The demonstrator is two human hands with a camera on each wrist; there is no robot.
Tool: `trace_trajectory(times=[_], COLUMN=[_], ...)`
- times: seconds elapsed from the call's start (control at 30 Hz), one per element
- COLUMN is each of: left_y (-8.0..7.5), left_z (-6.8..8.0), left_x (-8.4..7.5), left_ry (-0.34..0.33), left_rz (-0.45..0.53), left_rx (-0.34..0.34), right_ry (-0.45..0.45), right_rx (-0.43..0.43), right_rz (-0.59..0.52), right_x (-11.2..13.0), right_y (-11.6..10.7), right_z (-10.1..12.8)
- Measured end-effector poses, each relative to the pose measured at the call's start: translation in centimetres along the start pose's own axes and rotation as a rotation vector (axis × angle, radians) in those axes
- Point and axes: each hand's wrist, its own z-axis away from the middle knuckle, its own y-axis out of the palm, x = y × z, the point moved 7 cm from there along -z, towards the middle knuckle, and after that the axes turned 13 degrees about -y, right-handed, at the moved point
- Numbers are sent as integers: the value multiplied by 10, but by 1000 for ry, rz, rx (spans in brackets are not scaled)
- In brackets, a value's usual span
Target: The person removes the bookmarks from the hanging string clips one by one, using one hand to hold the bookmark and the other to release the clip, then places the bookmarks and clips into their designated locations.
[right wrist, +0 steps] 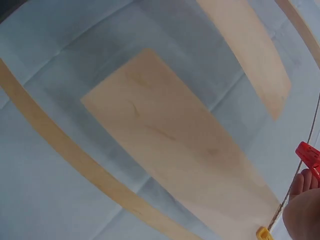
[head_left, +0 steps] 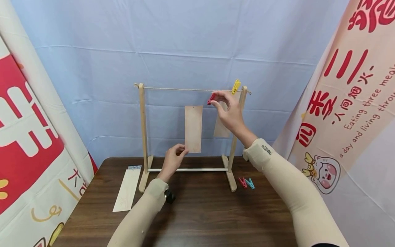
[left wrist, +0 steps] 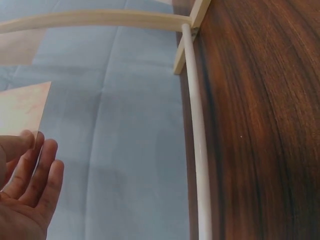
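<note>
Pinching the card (head_left: pixel 193 128) low, your left hand (head_left: pixel 174 159) is holding something probably light, stiff, creasable, best taken by edges; your right hand (head_left: pixel 229 111) is pinching a peg (head_left: pixel 211 99)

Your clothespin (head_left: pixel 211 98) is red, your card (head_left: pixel 193 128) pale beige. You face pale-blue cloth (head_left: pixel 185 34) and a brown, wood-grained table (head_left: pixel 210 212).

Broad beige rectangular card (right wrist: pixel 180 142): mid-view, slanting
Yellow plastic clip (right wrist: pixel 263 233): at the card's lower-right end
Right hand (right wrist: pixel 304 210): beside that end, holding a red plastic clip (right wrist: pixel 308 156)
Second beige rectangular card (right wrist: pixel 250 52): upper right of the first
Tan wooden strip (right wrist: pixel 82 158): to the first card's lower left
Creased blue cloth (right wrist: pixel 40 200): behind it
</note>
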Motion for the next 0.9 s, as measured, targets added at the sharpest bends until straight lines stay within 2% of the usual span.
trace_trajectory(times=[0.33,0.5,0.7,0.9], left_y=[-2,-4,-5,-8], left_z=[6,10,14,16], left_x=[8,12,18,28], left_ry=[-9,-17,-27,-50], left_rz=[-12,-11,-4,-37], left_rx=[-16,-13,-1,-21], right_ry=[69,89,92,114], right_rx=[63,62,68,67], right_rz=[-25,-16,-20,-17], right_x=[-13,-14,4,18], right_y=[2,4,8,9], right_z=[28,43,52,60])
